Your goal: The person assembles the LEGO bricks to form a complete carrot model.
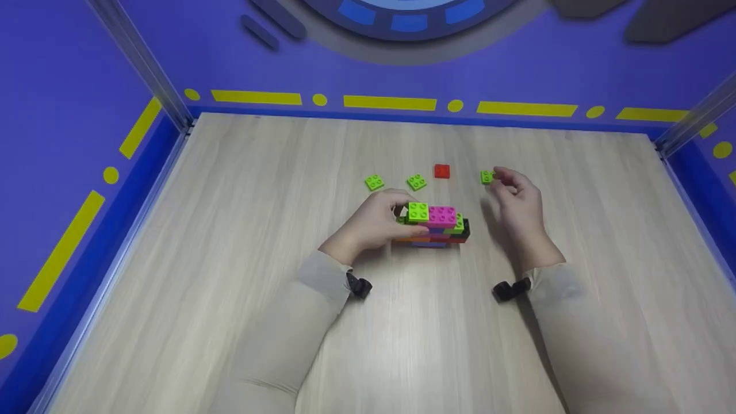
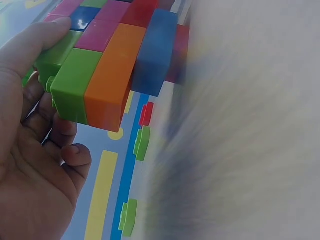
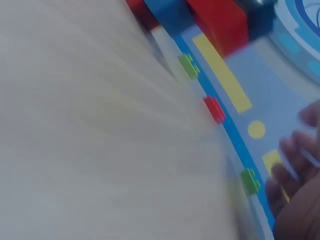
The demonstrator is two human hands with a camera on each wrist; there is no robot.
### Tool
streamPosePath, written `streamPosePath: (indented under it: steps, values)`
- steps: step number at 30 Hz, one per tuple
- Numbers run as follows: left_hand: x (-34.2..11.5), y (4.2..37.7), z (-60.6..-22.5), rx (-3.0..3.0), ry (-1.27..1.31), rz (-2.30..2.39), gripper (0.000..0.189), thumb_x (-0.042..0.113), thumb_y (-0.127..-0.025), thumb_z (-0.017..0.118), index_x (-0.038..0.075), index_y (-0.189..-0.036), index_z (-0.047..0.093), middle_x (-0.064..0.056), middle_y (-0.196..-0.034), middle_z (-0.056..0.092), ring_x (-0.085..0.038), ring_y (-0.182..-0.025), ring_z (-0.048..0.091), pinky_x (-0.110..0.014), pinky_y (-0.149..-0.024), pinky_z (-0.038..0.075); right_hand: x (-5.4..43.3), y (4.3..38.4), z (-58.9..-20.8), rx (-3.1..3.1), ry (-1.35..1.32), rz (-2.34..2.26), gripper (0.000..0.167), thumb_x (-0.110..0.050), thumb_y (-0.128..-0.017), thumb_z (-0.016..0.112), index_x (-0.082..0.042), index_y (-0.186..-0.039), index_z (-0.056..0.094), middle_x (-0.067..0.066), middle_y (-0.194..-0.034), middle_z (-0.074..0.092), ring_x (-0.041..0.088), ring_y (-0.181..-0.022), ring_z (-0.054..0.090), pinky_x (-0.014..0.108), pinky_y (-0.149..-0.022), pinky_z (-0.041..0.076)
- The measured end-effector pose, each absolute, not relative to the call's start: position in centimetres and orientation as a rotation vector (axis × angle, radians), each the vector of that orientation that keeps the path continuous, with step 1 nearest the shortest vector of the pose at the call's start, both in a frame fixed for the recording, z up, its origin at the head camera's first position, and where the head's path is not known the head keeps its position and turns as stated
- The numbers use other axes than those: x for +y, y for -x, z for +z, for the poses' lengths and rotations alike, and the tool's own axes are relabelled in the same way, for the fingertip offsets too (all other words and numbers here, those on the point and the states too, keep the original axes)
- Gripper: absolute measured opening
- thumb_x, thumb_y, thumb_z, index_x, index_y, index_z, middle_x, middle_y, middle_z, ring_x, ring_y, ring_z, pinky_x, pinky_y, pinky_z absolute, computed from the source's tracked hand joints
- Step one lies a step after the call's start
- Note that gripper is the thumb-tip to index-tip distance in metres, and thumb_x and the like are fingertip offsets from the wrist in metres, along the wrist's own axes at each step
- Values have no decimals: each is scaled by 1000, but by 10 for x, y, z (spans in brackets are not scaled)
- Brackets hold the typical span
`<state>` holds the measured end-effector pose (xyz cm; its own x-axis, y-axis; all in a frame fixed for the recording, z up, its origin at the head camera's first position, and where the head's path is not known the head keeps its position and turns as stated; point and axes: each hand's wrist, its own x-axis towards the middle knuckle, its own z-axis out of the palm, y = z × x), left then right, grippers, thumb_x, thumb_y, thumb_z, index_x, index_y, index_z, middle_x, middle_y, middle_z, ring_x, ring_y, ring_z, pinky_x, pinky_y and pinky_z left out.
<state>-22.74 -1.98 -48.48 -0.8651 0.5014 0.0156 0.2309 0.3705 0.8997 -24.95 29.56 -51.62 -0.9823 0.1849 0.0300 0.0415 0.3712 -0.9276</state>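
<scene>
My left hand (image 1: 376,221) grips a multicoloured stack of toy building bricks (image 1: 441,217), its thumb along the near side. In the left wrist view the stack's green and orange bricks (image 2: 114,80) face me, beside a blue one. On top in the head view sit a lime brick and a pink brick. My right hand (image 1: 520,204) is beside a small lime brick (image 1: 486,177) at the right, fingers loosely bent. In the right wrist view a gap shows between that lime brick (image 3: 250,181) and the fingers (image 3: 295,157), which hold nothing visible.
Two lime bricks, one on the left (image 1: 374,182) and another (image 1: 417,182) nearer the middle, lie beyond the stack. A small red brick (image 1: 441,171) is to their right. Blue panels (image 1: 402,75) wall in the wooden table (image 1: 259,172) at the back and sides.
</scene>
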Motion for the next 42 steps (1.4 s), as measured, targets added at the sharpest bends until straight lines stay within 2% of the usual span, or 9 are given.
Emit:
streamPosePath:
  steps: [3,6,10,14,19,24,32,36,42]
  values:
    - [-19,227,-485,2368,-639,1495,39,29,-91,98,18,-127,85,2,-125,77,-13,-114,61,-35,-106,51,305,254,-519,-2608,180,1447,49,-21,-113,60,-3,-159,61,19,-164,59,33,-150,51,45,-127,43]
    - [-19,227,-485,2364,-629,1498,40,29,-91,98,18,-127,84,2,-127,77,-13,-119,64,-37,-113,52,311,258,-523,-2711,122,1238,52,-20,-111,62,0,-160,60,22,-171,53,42,-162,37,60,-137,27]
    - [-20,227,-484,2359,-620,1496,41,29,-91,98,18,-128,84,1,-127,77,-14,-120,65,-39,-115,53,312,260,-526,-2826,52,1041,54,-23,-111,62,1,-160,59,23,-172,52,47,-162,33,68,-133,17]
    - [-20,226,-484,2370,-633,1485,41,29,-91,97,17,-128,84,1,-126,76,-14,-114,62,-35,-107,52,312,259,-526,-2841,-2,931,44,-22,-110,66,1,-147,71,24,-160,64,48,-156,42,72,-126,20]
    - [-20,226,-484,2364,-649,1491,41,28,-92,97,16,-129,84,0,-122,76,-13,-107,60,-32,-98,51,312,258,-527,-2812,-29,878,30,-19,-107,75,-1,-131,78,22,-149,72,45,-151,51,71,-121,25]
    - [-20,226,-485,2360,-650,1493,42,28,-92,97,16,-130,84,0,-124,77,-13,-110,63,-33,-103,53,311,259,-529,-2804,-21,893,29,-20,-105,79,-1,-126,78,23,-136,77,45,-143,57,67,-119,28]
    - [-21,226,-486,2346,-655,1502,42,29,-92,98,17,-130,84,0,-121,76,-12,-108,62,-31,-100,54,308,257,-530,-2749,-74,1057,41,-21,-102,82,-2,-138,75,20,-140,74,41,-142,57,61,-127,37]
    - [-21,227,-487,2349,-657,1499,44,30,-92,97,17,-132,83,0,-122,76,-12,-110,63,-32,-102,54,307,256,-529,-2739,-105,1110,42,-18,-101,82,-3,-140,76,17,-141,71,39,-139,60,57,-123,46]
    - [-20,227,-488,2349,-639,1492,46,32,-92,97,18,-134,82,0,-126,75,-13,-115,65,-34,-108,55,304,254,-528,-2690,-150,1267,38,-15,-99,85,-6,-136,79,11,-134,72,24,-122,63,30,-105,49]
